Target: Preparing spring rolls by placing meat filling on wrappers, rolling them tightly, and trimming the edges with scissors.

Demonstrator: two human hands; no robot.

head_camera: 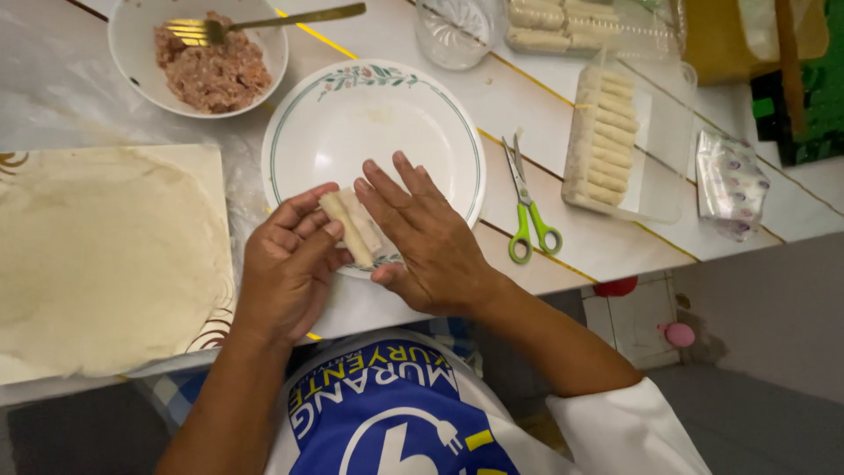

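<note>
The surface [545, 105] in front of you is pale and glossy, crossed by thin yellow lines. On its left lies a wide stack of round wrappers [101, 255], thin, matte and beige, on a board. Next in size, the white plate [374, 114] sits in the middle, smooth and round with a green rim line and a small floral sprig. A clear plastic tray [655, 145] to the right holds a row of finished rolls, pale and cylindrical. The white bowl [145, 66] at top left holds coarse pinkish minced filling, with a gold fork [264, 22] resting in it. Green-handled scissors [527, 207] lie closed between plate and tray.

Your left hand [290, 264] is half curled, its fingertips and thumb pinching one end of the roll [347, 230]. Your right hand [426, 237] is nearly flat, fingers extended and pressing on the wrapper at the roll's other side. The roll, slim, pale and soft-looking, sits over the plate's near edge, between both hands.
</note>
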